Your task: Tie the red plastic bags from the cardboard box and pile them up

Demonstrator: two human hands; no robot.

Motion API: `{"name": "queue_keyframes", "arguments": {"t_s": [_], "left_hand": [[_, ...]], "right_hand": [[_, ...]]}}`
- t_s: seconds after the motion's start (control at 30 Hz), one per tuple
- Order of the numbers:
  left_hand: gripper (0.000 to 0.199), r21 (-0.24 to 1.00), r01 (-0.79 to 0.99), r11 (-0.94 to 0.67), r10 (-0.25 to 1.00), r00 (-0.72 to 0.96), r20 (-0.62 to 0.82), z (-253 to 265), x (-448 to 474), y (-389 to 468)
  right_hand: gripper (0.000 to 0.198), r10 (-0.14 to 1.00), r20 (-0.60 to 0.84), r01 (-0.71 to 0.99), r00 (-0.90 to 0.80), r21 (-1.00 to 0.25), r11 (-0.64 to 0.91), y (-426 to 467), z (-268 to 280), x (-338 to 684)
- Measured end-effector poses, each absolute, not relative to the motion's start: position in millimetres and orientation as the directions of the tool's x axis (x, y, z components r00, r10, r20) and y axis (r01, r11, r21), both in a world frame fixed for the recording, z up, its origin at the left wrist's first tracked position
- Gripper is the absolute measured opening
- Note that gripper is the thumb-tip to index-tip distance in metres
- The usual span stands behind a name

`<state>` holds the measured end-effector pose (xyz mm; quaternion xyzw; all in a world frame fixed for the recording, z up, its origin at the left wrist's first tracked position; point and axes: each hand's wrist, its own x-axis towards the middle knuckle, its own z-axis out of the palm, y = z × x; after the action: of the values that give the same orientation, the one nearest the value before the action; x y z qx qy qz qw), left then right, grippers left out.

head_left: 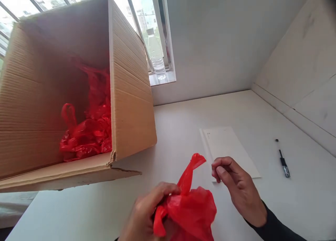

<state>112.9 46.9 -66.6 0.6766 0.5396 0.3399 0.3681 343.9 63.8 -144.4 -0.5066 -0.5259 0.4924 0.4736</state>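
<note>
A crumpled red plastic bag [193, 207] is gripped in my left hand [147, 207] at the bottom middle, one of its handles sticking up. To the right of the bag, my right hand [237, 186] hovers over the near edge of a white notepad [228, 143]. Its thumb and fingers are curled in a pinch, and anything between them is too small to make out. On the left, a cardboard box [133, 108] lies with its opening toward me. More red plastic bags [90, 132] are heaped inside it.
A pen [284, 165] lies on the white table [181, 125] at the right, with a small black piece [277, 140] beyond its tip. A clear water bottle [157, 57] stands on the sill of the barred window. Walls border the table at the back and right.
</note>
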Motion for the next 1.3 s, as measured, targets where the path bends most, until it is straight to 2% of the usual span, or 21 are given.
{"name": "queue_keyframes", "arguments": {"t_s": [0.1, 0.2, 0.37, 0.5, 0.57, 0.63, 0.73, 0.8, 0.93, 1.0, 1.13, 1.2, 1.3], "left_hand": [[0.026, 0.912, 0.407, -0.055, 0.914, 0.388, -0.119, -84.3, 123.6, 50.5], [0.04, 0.928, 0.371, -0.035, 0.886, 0.441, -0.143, -98.2, 123.5, 61.8], [0.048, 0.9, 0.427, -0.082, 0.907, 0.406, -0.109, -115.7, 106.0, 69.7], [0.042, 0.856, 0.512, -0.074, 0.963, 0.259, -0.072, -126.7, 92.9, 65.9], [0.047, 0.844, 0.531, -0.08, 0.963, 0.259, -0.071, -128.8, 93.1, 63.4], [0.053, 0.833, 0.537, -0.134, 0.947, 0.317, -0.052, -129.1, 96.6, 61.5], [0.047, 0.834, 0.529, -0.155, 0.937, 0.345, -0.044, -129.7, 100.4, 61.5], [0.034, 0.842, 0.533, -0.08, 0.966, 0.25, -0.066, -131.6, 99.2, 63.3], [0.004, 0.843, 0.529, 0.102, 0.993, -0.005, -0.117, -135.5, 94.1, 66.1], [0.002, 0.849, 0.518, 0.1, 0.995, -0.029, -0.1, -135.2, 95.5, 64.9], [0.022, 0.858, 0.513, -0.032, 0.999, 0.004, 0.035, -132.7, 103.6, 59.5], [0.015, 0.842, 0.531, -0.09, 0.992, -0.029, 0.124, -132.6, 104.5, 57.0], [0.012, 0.856, 0.515, -0.05, 0.973, -0.167, 0.158, -133.2, 101.7, 53.3]], "right_hand": [[0.013, 0.96, 0.128, 0.156, -0.25, -0.973, 0.171, 57.8, -137.1, 337.2], [0.019, 0.909, 0.165, 0.211, -0.382, -0.943, 0.259, 57.3, -139.6, 327.9], [0.018, 0.972, 0.068, 0.233, -0.226, -0.965, 0.122, 65.1, -145.9, 326.2], [0.016, 0.996, 0.006, 0.272, -0.091, -0.962, 0.031, 70.6, -148.4, 333.1], [0.015, 0.996, 0.052, 0.314, -0.076, -0.946, 0.074, 71.6, -148.2, 332.6], [0.019, 0.983, 0.13, 0.364, -0.13, -0.916, 0.169, 72.0, -147.3, 329.4], [0.017, 0.961, 0.162, 0.385, -0.222, -0.891, 0.239, 73.3, -146.6, 325.2], [0.01, 0.975, 0.127, 0.375, -0.182, -0.908, 0.188, 74.9, -147.5, 326.2], [0.018, 0.999, -0.028, 0.309, 0.028, -0.951, -0.035, 77.2, -150.7, 334.4], [0.022, 0.995, -0.084, 0.285, 0.044, -0.954, -0.093, 76.8, -151.2, 336.8], [0.027, 0.992, -0.082, 0.319, -0.096, -0.947, -0.047, 75.7, -148.2, 336.0], [0.024, 0.989, -0.063, 0.347, -0.131, -0.938, -0.014, 76.5, -146.3, 336.4], [0.028, 0.997, -0.071, 0.297, 0.014, -0.952, -0.072, 78.9, -146.2, 342.1]]}}
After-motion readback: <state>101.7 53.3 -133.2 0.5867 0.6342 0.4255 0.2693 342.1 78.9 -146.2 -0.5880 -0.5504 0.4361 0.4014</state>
